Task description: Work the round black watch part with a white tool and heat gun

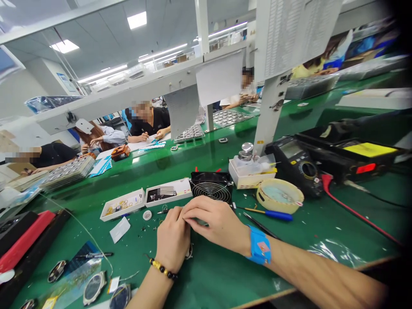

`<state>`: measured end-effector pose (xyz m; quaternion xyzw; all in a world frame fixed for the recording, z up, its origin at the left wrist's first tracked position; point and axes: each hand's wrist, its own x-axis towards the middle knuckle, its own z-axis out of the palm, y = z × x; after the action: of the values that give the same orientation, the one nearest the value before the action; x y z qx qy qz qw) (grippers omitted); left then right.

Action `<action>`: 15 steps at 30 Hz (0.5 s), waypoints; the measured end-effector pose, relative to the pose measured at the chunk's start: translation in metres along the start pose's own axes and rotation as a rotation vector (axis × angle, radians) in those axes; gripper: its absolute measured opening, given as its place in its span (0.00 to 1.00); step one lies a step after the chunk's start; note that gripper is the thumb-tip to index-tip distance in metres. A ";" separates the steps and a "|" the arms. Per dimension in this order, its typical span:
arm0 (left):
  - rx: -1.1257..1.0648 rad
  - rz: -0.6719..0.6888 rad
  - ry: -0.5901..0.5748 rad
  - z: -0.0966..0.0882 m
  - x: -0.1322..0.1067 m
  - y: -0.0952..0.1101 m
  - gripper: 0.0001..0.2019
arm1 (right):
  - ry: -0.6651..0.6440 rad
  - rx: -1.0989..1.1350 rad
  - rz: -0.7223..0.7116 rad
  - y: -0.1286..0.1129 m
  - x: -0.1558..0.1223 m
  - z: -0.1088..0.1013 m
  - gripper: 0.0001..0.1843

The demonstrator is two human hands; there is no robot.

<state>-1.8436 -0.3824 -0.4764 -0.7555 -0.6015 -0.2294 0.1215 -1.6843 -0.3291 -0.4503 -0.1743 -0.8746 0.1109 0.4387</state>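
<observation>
My left hand, with a dark and yellow bead bracelet on its wrist, rests on the green bench mat. My right hand, wearing a blue wrist strap, curls over towards it, and the fingertips of both hands meet. Whatever lies between them is hidden. A round metal watch case partly shows under my left hand. Just above my right hand stands a black fan with a wire guard. A blue-handled screwdriver lies to the right of my right hand.
White parts trays hold small parts beyond my hands. Watches lie at lower left. A multimeter and a black bench unit stand at right. Co-workers sit along the bench's far side beyond a white shelf frame.
</observation>
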 end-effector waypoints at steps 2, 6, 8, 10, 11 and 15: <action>-0.034 -0.035 -0.012 0.000 0.000 0.000 0.10 | 0.019 -0.013 0.010 0.002 0.001 -0.001 0.10; -0.134 -0.155 -0.032 -0.006 0.001 -0.002 0.15 | 0.090 -0.033 0.024 0.009 0.001 -0.003 0.10; -0.249 -0.229 -0.019 -0.011 0.004 -0.004 0.19 | 0.121 -0.044 0.026 0.012 0.002 -0.004 0.09; -0.425 -0.328 0.020 -0.017 0.009 -0.009 0.19 | 0.140 -0.064 0.032 0.015 0.002 -0.005 0.08; -0.540 -0.387 0.051 -0.021 0.012 -0.012 0.19 | 0.147 -0.074 0.035 0.017 0.003 -0.006 0.08; -0.940 -0.551 0.182 -0.041 0.024 -0.022 0.18 | 0.146 -0.083 0.024 0.018 0.004 -0.009 0.08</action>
<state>-1.8688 -0.3753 -0.4307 -0.5200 -0.5969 -0.5609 -0.2422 -1.6754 -0.3108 -0.4481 -0.2105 -0.8419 0.0667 0.4924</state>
